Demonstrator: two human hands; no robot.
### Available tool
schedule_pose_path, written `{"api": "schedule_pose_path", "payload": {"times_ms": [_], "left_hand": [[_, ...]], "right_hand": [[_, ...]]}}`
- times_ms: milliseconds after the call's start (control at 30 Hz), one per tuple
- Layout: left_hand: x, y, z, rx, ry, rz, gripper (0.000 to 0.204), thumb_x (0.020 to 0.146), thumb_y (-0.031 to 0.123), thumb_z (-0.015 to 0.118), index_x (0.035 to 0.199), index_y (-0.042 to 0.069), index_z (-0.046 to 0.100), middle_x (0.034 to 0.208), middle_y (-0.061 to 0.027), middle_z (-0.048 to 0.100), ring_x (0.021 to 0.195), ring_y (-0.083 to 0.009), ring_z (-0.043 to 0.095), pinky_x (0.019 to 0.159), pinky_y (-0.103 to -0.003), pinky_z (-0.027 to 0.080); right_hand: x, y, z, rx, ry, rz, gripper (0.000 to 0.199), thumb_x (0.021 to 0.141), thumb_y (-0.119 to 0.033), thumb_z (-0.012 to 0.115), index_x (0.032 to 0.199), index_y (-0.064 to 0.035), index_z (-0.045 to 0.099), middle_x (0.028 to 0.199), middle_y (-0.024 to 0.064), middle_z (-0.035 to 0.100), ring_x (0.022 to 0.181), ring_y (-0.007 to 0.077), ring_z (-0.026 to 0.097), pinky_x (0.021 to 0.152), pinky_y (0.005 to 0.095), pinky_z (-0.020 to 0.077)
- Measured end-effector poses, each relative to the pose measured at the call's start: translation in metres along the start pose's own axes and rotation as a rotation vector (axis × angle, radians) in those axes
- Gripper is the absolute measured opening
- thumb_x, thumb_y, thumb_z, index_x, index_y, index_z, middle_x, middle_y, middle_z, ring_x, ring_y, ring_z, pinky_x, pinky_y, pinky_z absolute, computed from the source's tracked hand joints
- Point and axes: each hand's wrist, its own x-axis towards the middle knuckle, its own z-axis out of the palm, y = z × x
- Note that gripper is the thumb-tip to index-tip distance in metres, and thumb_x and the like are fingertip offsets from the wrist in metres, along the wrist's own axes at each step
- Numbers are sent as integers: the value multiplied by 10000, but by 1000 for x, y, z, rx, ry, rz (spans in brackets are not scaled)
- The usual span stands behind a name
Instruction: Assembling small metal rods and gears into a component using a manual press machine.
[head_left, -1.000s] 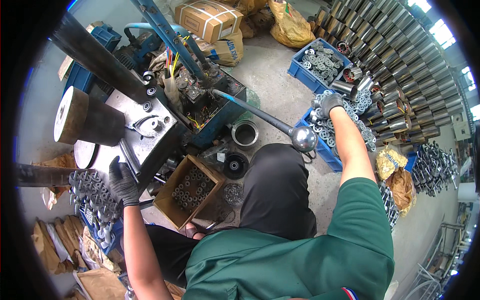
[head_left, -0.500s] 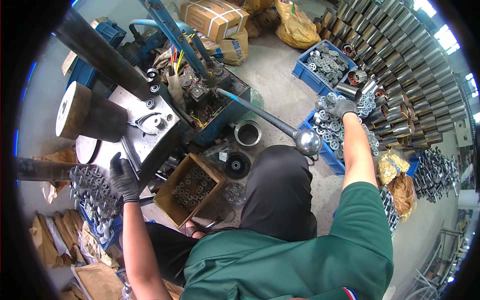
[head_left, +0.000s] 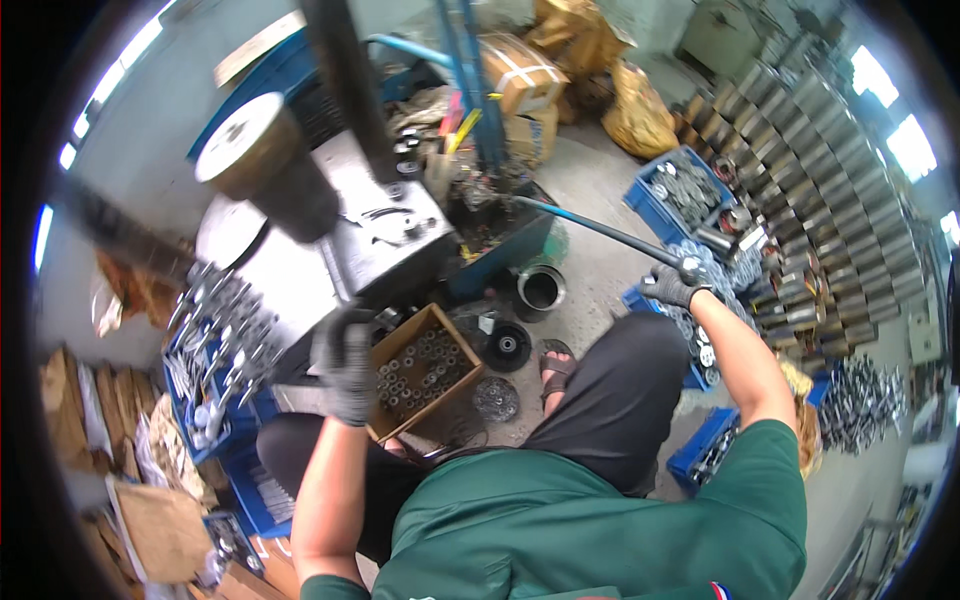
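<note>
My left hand [head_left: 345, 365], in a dark grey glove, hangs above the near edge of the metal work table [head_left: 300, 270], beside an open cardboard box [head_left: 440, 398] of small ring-shaped parts. Motion smears its fingers. My right hand [head_left: 670, 287], gloved alike, is by the ball end [head_left: 692, 269] of a long lever [head_left: 600, 233], over the near blue bin [head_left: 632, 297] of round spoked metal discs. Its fingers are curled; what they hold, if anything, I cannot make out. On the table lie pliers [head_left: 385, 212] and a dark metal rod [head_left: 338, 268].
Rows of shiny metal cylinders [head_left: 820, 200] are stacked at the right. Another blue bin [head_left: 680, 190] of discs stands farther off. Shafts with rotors [head_left: 225, 325] fill a rack at left. A black round part [head_left: 507, 346] and a metal ring [head_left: 540, 290] are on the floor.
My left hand has left the table's edge and moved right. My right hand has drawn back from the discs toward the lever's ball end. The whole view has shifted, and my knee has swung right.
</note>
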Motion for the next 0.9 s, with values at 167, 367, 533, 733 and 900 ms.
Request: {"api": "schedule_pose_path", "payload": {"times_ms": [167,367,533,733,900], "left_hand": [[-32,31,49,-376,-426,-274,277,986,176,633,1204,9,674,1105,-161,707,1048,-252,697,953,-373,542],[-39,14,70,-408,-520,-406,344,982,104,617,1315,18,614,1188,-132,697,1107,-195,658,985,-359,533],[-35,11,58,-533,-568,-641,360,965,50,632,1315,-4,567,1214,-117,672,1137,-185,626,996,-349,525],[-33,11,40,-455,-532,-677,314,996,77,598,1298,-9,592,1163,-140,690,1107,-195,644,987,-365,526],[-49,-10,36,-441,-537,-710,309,1003,44,581,1310,9,589,1139,-125,700,1123,-210,657,960,-381,561]], "right_hand": [[4,-170,-101,486,-302,-180,567,903,-396,785,1306,-38,609,1151,125,718,1064,187,674,926,356,537],[-9,-324,-111,1238,-306,-548,656,811,-123,869,1380,-92,544,1217,42,654,1136,158,621,1004,336,522],[-14,-393,-81,1608,-276,-558,600,825,-16,816,1355,-85,542,1203,49,655,1099,167,652,953,333,557],[-6,-423,-69,1843,-137,-527,475,890,-95,777,1314,-33,574,1256,120,683,1066,195,692,937,324,565],[5,-425,-83,1836,74,-626,469,883,-68,774,1315,-37,593,1224,110,676,1097,208,669,915,344,568]]}}
